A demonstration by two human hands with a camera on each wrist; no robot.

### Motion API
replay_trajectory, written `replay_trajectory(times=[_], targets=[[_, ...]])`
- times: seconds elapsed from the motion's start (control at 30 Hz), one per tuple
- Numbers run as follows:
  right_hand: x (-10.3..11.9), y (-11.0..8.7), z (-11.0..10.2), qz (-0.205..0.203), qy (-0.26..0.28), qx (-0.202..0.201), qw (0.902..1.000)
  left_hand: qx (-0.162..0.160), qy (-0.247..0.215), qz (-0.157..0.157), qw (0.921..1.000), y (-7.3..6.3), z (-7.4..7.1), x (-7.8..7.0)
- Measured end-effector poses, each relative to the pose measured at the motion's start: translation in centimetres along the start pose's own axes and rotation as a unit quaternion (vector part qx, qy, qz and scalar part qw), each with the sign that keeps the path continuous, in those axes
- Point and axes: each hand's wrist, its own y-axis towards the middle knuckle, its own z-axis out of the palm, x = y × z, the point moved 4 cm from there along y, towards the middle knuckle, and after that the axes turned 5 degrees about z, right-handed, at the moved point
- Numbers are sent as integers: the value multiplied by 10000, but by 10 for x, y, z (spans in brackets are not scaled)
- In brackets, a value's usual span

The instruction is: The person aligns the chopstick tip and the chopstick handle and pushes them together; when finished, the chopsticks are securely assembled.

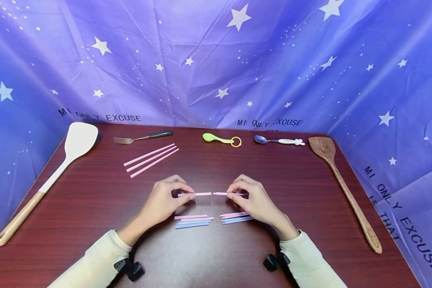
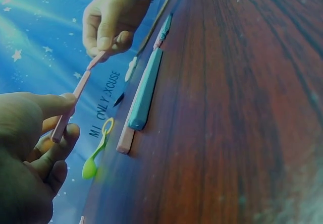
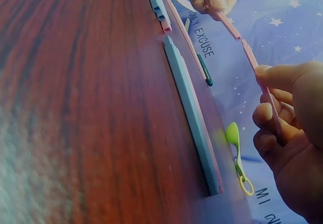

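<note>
Between thumb and fingers, my left hand (image 1: 167, 198) pinches a pink chopstick half (image 1: 203, 194) and holds it level above the table. My right hand (image 1: 253, 200) pinches a second pink chopstick half (image 1: 221, 194), whose narrow tip faces the hollow end of the first. The two ends are in line, with a thin gap in the head view. Below the left hand lie several pink and blue chopstick halves (image 1: 192, 225) side by side. Similar pink and blue halves (image 1: 234, 219) lie under the right hand, which partly hides them.
Three full-length pink chopsticks (image 1: 151, 156) lie at the back left, near a green-handled fork (image 1: 129, 140). A green spoon (image 1: 217, 138) with a yellow ring and a blue-and-white spoon (image 1: 273, 140) lie along the back. A white spatula (image 1: 80, 140) and a wooden spatula (image 1: 340, 176) flank the table.
</note>
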Motion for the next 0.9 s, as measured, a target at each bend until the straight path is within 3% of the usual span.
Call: replay_trajectory(times=[0.27, 0.9], targets=[[0, -1, 2, 75, 27, 141, 9999, 51, 5, -34, 10000, -1, 3, 0], [-1, -1, 4, 58, 21, 39, 10000, 80, -61, 24, 9999, 0, 2, 1]])
